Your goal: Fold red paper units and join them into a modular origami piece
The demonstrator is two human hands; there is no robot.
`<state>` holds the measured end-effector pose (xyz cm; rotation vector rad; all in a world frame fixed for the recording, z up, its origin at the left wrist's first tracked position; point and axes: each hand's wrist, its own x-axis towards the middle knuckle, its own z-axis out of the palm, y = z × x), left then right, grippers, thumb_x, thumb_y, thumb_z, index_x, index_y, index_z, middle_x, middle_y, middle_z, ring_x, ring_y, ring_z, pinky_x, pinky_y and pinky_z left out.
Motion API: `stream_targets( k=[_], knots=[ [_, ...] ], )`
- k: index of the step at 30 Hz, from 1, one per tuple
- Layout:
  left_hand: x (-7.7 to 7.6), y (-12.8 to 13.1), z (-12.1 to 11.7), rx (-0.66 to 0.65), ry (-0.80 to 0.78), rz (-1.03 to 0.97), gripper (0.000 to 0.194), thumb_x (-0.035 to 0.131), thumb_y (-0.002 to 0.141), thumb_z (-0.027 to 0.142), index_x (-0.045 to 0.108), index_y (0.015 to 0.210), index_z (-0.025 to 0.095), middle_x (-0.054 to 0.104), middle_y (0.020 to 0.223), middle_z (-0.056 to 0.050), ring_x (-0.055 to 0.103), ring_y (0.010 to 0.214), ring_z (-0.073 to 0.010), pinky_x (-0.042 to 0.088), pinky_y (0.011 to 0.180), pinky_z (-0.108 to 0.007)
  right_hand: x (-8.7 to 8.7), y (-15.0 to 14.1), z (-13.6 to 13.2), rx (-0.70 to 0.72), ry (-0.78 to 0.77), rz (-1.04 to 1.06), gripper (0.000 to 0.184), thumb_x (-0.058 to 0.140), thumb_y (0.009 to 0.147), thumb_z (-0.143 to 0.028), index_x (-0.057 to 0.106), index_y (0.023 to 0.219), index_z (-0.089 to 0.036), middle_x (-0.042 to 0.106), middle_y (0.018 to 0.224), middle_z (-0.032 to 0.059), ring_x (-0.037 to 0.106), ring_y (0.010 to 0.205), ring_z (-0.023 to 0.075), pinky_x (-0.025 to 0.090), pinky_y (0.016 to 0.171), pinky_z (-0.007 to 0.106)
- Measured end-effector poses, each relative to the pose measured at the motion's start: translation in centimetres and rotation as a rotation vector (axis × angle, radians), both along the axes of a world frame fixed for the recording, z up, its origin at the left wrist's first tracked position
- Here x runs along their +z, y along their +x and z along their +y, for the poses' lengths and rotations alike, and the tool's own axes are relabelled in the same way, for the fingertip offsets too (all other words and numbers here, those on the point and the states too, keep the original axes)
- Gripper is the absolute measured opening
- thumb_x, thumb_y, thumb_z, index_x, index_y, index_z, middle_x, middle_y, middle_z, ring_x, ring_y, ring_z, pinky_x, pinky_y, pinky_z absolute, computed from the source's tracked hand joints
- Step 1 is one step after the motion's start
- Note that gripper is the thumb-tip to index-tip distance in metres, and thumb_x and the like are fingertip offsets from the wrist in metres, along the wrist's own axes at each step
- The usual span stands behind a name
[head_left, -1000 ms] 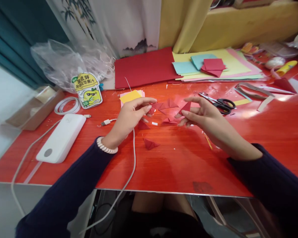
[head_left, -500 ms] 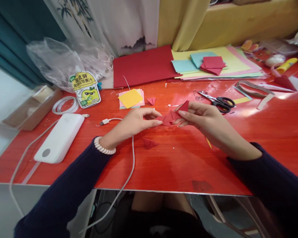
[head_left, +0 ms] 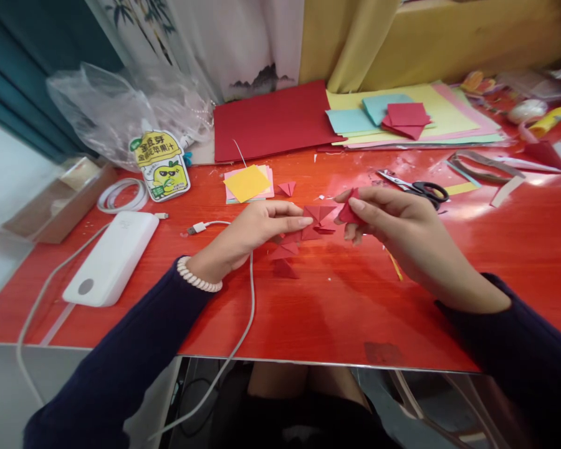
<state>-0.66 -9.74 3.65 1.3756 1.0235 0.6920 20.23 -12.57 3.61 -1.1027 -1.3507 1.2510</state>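
Observation:
My left hand (head_left: 266,223) pinches a folded red paper piece (head_left: 318,216) between thumb and fingers above the table. A second folded red piece (head_left: 350,209) is between the thumb and fingertips of my right hand (head_left: 386,218), a small gap to the right of the first. Below my left hand, red folded paper (head_left: 284,251) shows partly; whether it hangs from the held piece or lies apart I cannot tell. Another small folded red piece (head_left: 287,188) lies behind, beside square paper sheets (head_left: 247,183) with yellow on top.
Black-handled scissors (head_left: 414,187) lie beyond my right hand. At left are a white power bank (head_left: 110,262), a white cable (head_left: 251,305) and a cardboard box (head_left: 58,212). Red card (head_left: 271,125) and coloured sheets (head_left: 453,118) lie along the back. The table edge (head_left: 308,360) is nearest me.
My hands have drawn slightly apart, the left turning its folded paper so more of it shows. The piece in my right hand is now separate from the left one.

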Motion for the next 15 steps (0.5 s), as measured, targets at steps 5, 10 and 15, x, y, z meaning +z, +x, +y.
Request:
stream_targets(
  k=[5, 10, 15],
  knots=[
    [-0.25, 0.1, 0.04, 0.047, -0.062, -0.114, 0.018, 0.077, 0.071, 0.031, 0.071, 0.08, 0.017, 0.061, 0.075, 0.002, 0.054, 0.066, -0.0059, 0.041, 0.058, -0.016, 0.66, -0.4, -0.29, 0.013, -0.074, -0.11, 0.013, 0.07, 0.082, -0.029, 0.071, 0.085, -0.016, 0.063, 0.062, -0.0016, 0.054, 0.054, 0.0086, 0.046, 0.052, 0.021],
    [-0.31, 0.37, -0.05, 0.06, -0.115, -0.219, 0.017, 0.075, 0.074, 0.028, 0.07, 0.086, 0.017, 0.065, 0.08, 0.001, 0.06, 0.065, -0.0089, 0.049, 0.057, -0.02, 0.66, -0.24, -0.3, 0.04, -0.117, -0.192, 0.017, 0.077, 0.075, -0.033, 0.075, 0.085, -0.019, 0.061, 0.064, -0.0034, 0.049, 0.056, 0.0066, 0.04, 0.053, 0.019],
    [-0.38, 0.32, -0.09, 0.129, -0.07, -0.232, 0.018, 0.077, 0.073, 0.027, 0.069, 0.085, 0.017, 0.065, 0.082, 0.002, 0.06, 0.068, -0.0051, 0.047, 0.058, -0.013, 0.28, 0.06, -0.21, 0.052, -0.119, -0.194, 0.018, 0.078, 0.073, -0.034, 0.077, 0.087, -0.022, 0.066, 0.07, -0.0023, 0.049, 0.055, 0.0051, 0.038, 0.049, 0.018]
  ],
)
